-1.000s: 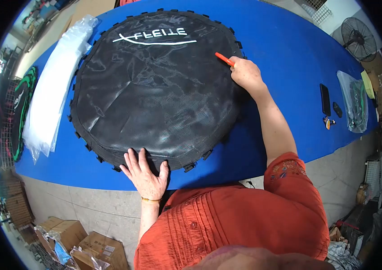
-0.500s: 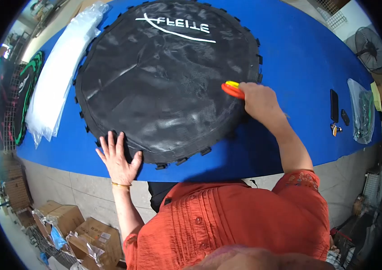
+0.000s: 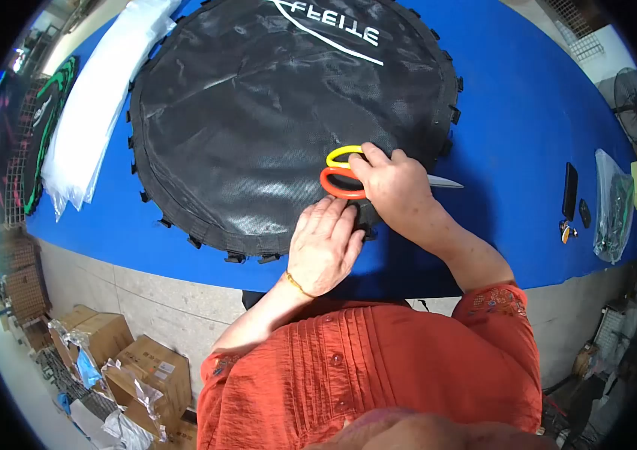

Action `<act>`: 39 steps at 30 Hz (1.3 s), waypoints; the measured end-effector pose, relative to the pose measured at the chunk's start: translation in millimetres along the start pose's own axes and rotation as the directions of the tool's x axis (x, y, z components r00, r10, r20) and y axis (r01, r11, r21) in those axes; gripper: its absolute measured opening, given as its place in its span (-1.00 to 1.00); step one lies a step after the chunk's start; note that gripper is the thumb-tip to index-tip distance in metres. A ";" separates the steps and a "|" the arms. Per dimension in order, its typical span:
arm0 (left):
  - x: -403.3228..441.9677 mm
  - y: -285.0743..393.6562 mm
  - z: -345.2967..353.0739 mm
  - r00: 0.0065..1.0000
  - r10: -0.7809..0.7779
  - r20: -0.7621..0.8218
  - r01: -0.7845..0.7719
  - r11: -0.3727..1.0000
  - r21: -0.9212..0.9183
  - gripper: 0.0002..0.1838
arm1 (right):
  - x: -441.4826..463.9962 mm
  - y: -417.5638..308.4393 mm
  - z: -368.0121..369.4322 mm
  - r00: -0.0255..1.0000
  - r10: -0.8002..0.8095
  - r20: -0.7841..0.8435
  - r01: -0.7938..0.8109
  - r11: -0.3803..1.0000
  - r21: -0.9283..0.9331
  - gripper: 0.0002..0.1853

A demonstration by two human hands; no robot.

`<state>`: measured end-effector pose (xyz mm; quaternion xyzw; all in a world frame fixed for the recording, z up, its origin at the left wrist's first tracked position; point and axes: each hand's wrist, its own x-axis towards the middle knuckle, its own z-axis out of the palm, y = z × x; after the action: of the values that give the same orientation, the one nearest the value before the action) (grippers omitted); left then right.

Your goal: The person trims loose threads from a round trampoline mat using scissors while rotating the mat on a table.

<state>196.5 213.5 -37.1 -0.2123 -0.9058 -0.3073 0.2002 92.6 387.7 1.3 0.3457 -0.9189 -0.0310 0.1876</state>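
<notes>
A round black trampoline mat [image 3: 206,142] with white lettering and small tabs along its rim lies on the blue table. My right hand [image 3: 399,184] is closed around scissors [image 3: 343,183] with one yellow and one orange handle loop. Their blade points right, past the mat's near right edge, and the loops lie over the mat. My left hand [image 3: 323,247] rests on the mat's near rim, just below the orange loop. Its fingers are extended and close together, lying flat on the black fabric, and a bracelet circles the wrist.
Clear plastic sleeves [image 3: 104,105] lie along the table's left side. At right are a phone [image 3: 569,191], keys [image 3: 566,231] and a bagged item [image 3: 613,210]. Cardboard boxes [image 3: 155,371] stand on the floor at lower left; a fan [image 3: 633,105] is at far right.
My left hand has slid right along the mat's near rim. My right hand has moved left and nearer with the scissors, whose blade now shows. The mat appears slightly turned and shifted.
</notes>
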 end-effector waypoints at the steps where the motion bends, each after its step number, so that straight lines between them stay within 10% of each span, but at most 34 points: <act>1: 3.4 2.3 3.5 1.000 0.001 0.029 -0.001 1.000 0.007 -0.45 | 3.0 1.2 2.0 1.000 -0.011 0.005 0.011 1.000 -0.012 -0.83; 39: 0.1 -30.0 41.0 0.984 -0.020 0.179 -0.001 0.993 0.117 -0.27 | 8.7 -9.0 25.0 0.999 -0.035 0.006 0.035 0.997 0.064 -0.59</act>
<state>171.7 218.2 -81.2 -0.2231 -0.9375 -0.2345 0.1280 83.0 373.4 -20.8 0.3676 -0.9139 -0.0062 0.1724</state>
